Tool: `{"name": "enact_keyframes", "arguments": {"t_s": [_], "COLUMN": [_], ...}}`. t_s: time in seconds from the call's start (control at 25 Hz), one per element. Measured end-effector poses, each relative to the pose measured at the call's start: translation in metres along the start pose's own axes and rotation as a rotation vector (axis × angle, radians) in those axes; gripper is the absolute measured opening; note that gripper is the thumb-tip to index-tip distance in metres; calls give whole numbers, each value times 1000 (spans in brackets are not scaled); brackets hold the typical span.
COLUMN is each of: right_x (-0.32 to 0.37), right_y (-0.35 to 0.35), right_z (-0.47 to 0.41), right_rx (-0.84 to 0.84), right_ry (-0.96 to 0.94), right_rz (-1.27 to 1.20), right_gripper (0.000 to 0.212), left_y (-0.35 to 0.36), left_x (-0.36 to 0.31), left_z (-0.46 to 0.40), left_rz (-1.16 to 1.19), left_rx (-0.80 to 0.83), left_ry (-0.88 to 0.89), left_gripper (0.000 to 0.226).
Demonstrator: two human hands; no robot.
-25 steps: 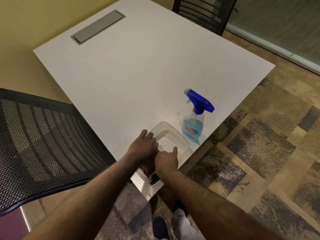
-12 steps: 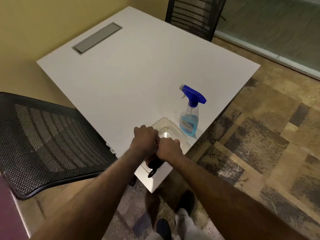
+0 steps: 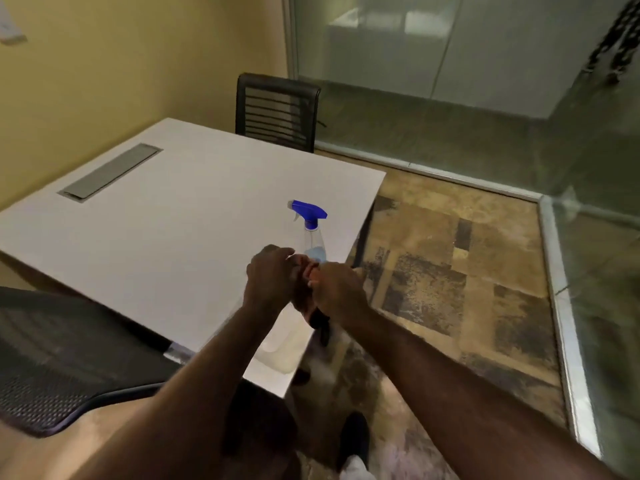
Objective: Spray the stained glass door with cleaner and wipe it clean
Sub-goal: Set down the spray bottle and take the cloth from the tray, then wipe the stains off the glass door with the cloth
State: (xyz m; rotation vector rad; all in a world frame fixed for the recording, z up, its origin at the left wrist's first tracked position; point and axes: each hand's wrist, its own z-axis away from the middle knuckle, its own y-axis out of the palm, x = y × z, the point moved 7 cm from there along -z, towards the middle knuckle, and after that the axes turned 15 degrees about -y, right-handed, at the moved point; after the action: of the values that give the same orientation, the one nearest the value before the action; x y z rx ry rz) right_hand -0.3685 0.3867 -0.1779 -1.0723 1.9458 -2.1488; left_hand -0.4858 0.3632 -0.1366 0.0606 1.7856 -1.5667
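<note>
Beyond the far and right sides of the room stand the glass panels (image 3: 433, 53), frosted above and clear lower down; the task's glass door is presumably among them, though motion blur hides any stains and I cannot tell which panel is the door. Nearer, the white worktop (image 3: 166, 237) fills the middle of the view, with a grey cable hatch (image 3: 110, 172) towards its far left corner, one black mesh chair (image 3: 277, 110) behind its far edge and another (image 3: 59, 355) against its left edge. Close to the worktop's right edge stands the spray bottle (image 3: 313, 237), upright, blue trigger head on top and a little blue cleaner in the base, untouched. A clear plastic tray (image 3: 277, 348) lies at the near corner, mostly behind the forearms. Above that corner the left hand (image 3: 272, 280) and right hand (image 3: 337, 291) are pressed together, each grip curled shut on a small dark cloth (image 3: 320, 322) that hangs below them; exactly how the fingers hold it is hidden. Judged from this, the step in hand is readying the wiping cloth, so spraying has not begun. The next move likely calls for freeing one hand to take the bottle by its neck, keeping the cloth in the other, then turning to the glass.
</note>
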Motion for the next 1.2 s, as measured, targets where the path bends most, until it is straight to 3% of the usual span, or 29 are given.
{"name": "enact_keyframes", "arguments": {"t_s": [0.16,0.24,0.44,0.64,0.84,1.04,1.2], "right_x": [-19,-42,-99,-133,-140,-132,-119], "right_y": [-90,-129,-221,-293,-356,-411,-446], "right_z": [55,84,187,311,449,589,684], "right_rx": [-191,-225,-363,-496,-626,-706,-751], "right_ry": [92,198,392,500,567,706,837], "right_rz": [196,276,459,656,797,999,1109], "right_gripper": [11,17,25,29,42,45,40], "left_y": [4,10,21,30,29,16,8], "left_x": [-69,-108,-222,-321,-392,-452,-500], "left_z": [34,47,114,217,337,470,559], "left_rz": [-26,-30,-211,-125,49,254,379], "left_rx": [73,72,-132,-229,-190,-221,-138], "left_ry": [123,220,724,1095,1281,1447,1544], "left_gripper": [33,37,28,20,24,27,35]}}
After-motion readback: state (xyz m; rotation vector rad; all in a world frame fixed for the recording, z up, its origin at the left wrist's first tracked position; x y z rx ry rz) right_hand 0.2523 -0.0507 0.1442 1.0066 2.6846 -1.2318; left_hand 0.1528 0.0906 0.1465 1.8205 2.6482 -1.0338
